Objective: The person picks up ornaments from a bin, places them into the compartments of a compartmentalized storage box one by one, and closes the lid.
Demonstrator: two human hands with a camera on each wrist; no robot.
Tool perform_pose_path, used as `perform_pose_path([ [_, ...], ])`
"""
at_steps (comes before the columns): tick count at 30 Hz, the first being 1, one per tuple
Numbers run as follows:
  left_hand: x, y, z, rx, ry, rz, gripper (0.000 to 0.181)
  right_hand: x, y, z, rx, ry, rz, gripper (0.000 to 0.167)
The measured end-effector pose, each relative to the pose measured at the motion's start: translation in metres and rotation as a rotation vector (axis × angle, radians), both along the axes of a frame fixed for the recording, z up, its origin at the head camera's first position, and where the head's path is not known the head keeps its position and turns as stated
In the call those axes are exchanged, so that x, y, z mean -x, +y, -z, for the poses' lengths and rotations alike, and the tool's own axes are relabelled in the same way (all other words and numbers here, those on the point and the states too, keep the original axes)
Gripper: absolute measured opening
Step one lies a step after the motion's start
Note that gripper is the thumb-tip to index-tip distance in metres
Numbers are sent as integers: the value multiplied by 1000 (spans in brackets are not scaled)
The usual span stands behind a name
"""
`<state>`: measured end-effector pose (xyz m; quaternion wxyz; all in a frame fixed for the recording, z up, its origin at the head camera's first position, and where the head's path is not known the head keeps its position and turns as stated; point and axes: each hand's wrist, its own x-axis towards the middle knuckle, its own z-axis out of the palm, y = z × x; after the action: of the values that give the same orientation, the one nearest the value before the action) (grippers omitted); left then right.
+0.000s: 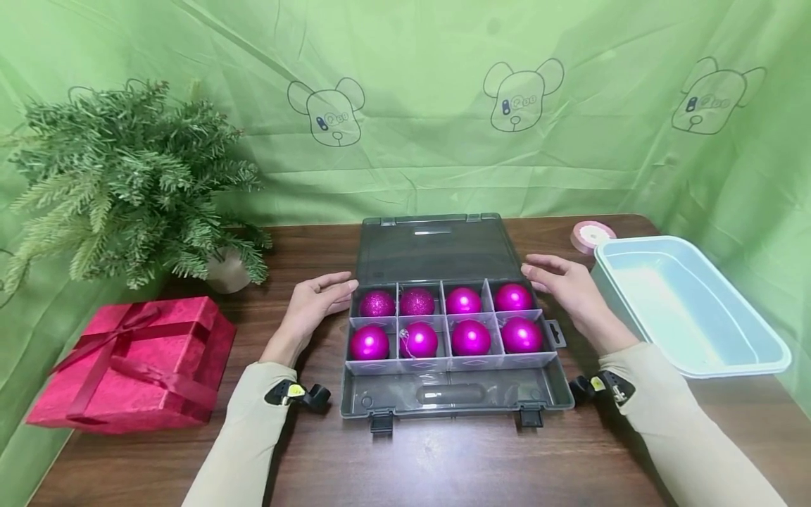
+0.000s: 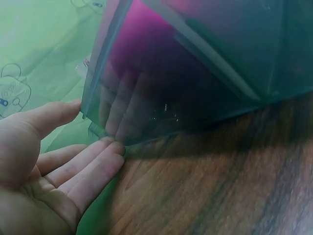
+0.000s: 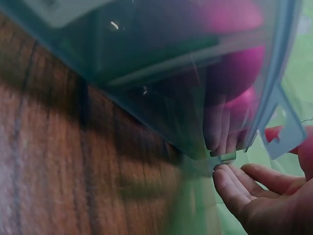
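Observation:
A grey see-through plastic case (image 1: 456, 394) lies on the table with its lid (image 1: 437, 250) laid back. Several magenta Christmas balls (image 1: 471, 337) sit in its divided compartments; two at the back left, such as this glitter ball (image 1: 417, 301), sparkle, and the others are smooth. At the case's back left corner is my left hand (image 1: 310, 306); its thumb touches the rim and its fingers stretch along the side, as the left wrist view shows. My right hand (image 1: 567, 289) lies at the back right corner, fingers extended against the case near its hanging tab (image 3: 283, 129).
A red gift box (image 1: 139, 359) with a ribbon stands at left, a small artificial Christmas tree (image 1: 146, 176) behind it. On the right are a light blue basin (image 1: 690, 303) and a pink ribbon roll (image 1: 592, 236). A green curtain (image 1: 431, 169) hangs behind the table.

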<state>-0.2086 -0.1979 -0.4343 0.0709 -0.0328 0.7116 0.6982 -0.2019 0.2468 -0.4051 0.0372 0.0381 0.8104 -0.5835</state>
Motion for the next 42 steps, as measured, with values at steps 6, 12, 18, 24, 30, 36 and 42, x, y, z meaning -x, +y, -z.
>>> perform_pose_path([
  [6,2,2,1,-4,-5,-12,53,3,1,5,23,-26,-11,61],
  [12,2,2,2,-17,7,-13,49,3,3,8,21,-32,-7,60],
  [18,2,1,3,-20,24,-3,46,3,6,10,67,-72,-13,64],
  [24,2,2,4,-22,46,-12,46,4,8,11,97,-88,-24,65],
  [30,2,3,5,-27,47,-23,45,5,8,14,103,-88,-20,63],
  [36,3,3,4,-46,51,-28,45,5,7,15,106,-61,-5,62],
  [42,2,4,4,-77,60,-30,44,3,6,13,92,-43,7,63],
])
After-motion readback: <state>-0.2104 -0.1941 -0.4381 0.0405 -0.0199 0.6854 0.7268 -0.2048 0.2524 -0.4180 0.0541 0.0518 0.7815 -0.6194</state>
